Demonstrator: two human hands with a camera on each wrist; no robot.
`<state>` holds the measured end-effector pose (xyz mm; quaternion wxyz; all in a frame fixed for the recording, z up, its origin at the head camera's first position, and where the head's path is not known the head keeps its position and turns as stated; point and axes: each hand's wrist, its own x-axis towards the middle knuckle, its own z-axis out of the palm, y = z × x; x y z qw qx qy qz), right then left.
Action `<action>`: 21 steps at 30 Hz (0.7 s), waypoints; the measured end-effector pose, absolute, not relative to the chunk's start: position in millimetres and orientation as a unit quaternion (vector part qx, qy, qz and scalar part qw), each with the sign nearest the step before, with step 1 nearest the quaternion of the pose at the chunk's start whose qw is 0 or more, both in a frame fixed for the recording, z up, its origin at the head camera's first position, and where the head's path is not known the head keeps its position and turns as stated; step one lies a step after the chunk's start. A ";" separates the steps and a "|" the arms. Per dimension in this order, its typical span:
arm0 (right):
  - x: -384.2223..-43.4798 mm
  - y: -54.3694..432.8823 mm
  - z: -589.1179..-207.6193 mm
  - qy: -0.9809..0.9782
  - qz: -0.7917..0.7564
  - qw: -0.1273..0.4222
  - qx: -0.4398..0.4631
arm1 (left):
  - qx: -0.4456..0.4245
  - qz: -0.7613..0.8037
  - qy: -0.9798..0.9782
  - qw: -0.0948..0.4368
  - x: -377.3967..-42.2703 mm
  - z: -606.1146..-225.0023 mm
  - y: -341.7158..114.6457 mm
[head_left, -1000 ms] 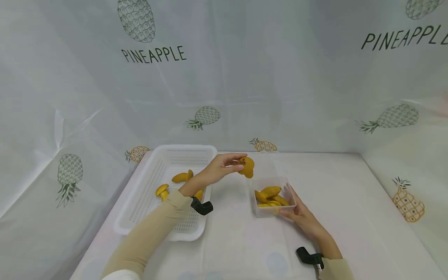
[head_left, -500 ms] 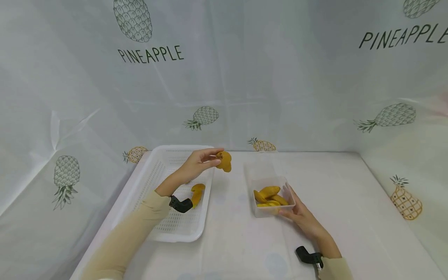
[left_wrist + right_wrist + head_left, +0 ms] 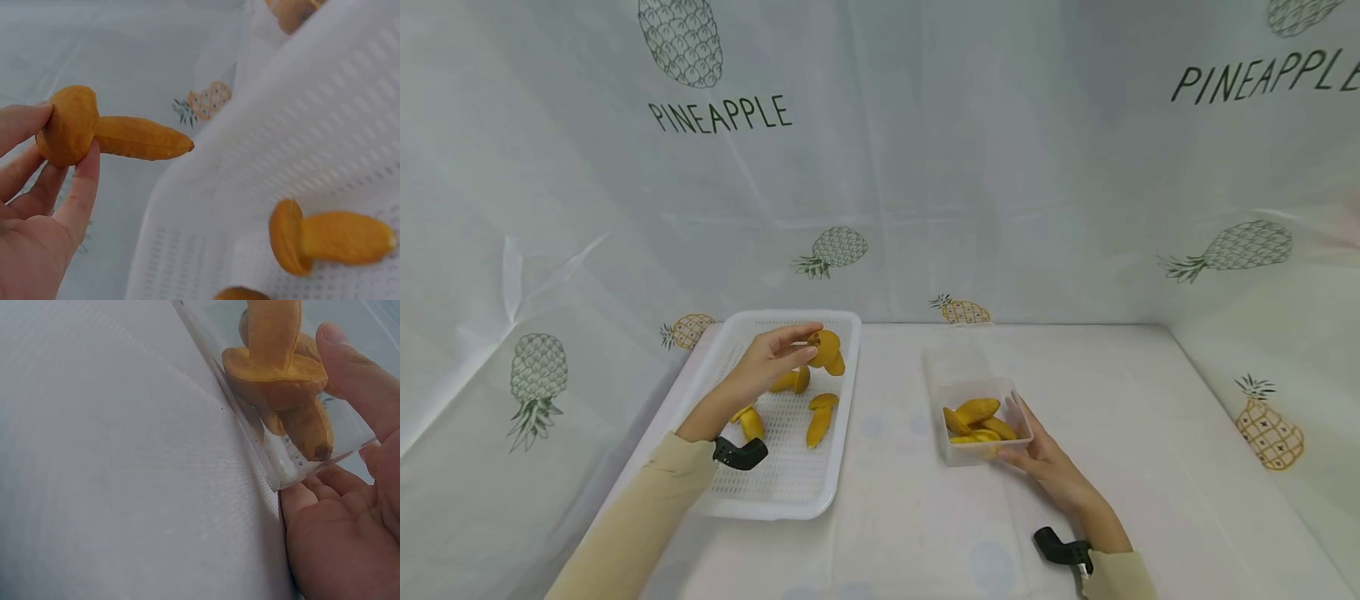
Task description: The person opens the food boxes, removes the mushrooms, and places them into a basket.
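My left hand (image 3: 769, 360) pinches a yellow-brown mushroom (image 3: 826, 348) by its cap, above the far right part of a white perforated basket (image 3: 790, 508). In the left wrist view, the stem of this mushroom (image 3: 142, 137) points right, toward the basket wall. Below the hand, a mushroom (image 3: 822, 421), another mushroom (image 3: 748, 422) and a third mushroom (image 3: 792, 381) lie in the basket, the last two partly covered by the hand. On the right, my right hand (image 3: 1054, 472) grips the near right corner of a clear plastic box (image 3: 962, 455) with several mushrooms (image 3: 275, 381) inside.
A white cloth (image 3: 895, 500) covers the table between the basket and the box. Behind the table hangs a pale curtain (image 3: 1000, 167) printed with pineapples, and it continues along both sides.
My left hand has moved left with the mushroom, from near the box to over the basket. My right hand and the box have stayed in place.
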<state>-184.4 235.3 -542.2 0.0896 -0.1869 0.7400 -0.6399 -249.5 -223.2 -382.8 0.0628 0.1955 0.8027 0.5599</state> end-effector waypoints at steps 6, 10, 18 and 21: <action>-184.6 235.5 -542.6 0.740 -0.638 0.088 -0.192 | 0.164 0.552 0.814 0.082 -241.7 -396.2 -247.2; -185.0 235.8 -542.7 0.738 -0.640 0.089 -0.193 | 0.147 0.535 0.827 0.094 -236.2 -403.3 -259.7; -186.0 235.3 -543.4 0.733 -0.646 0.090 -0.196 | 0.125 0.526 0.834 0.111 -229.3 -413.7 -275.2; -186.0 235.5 -543.7 0.732 -0.646 0.090 -0.195 | 0.127 0.509 0.845 0.107 -227.6 -416.2 -277.9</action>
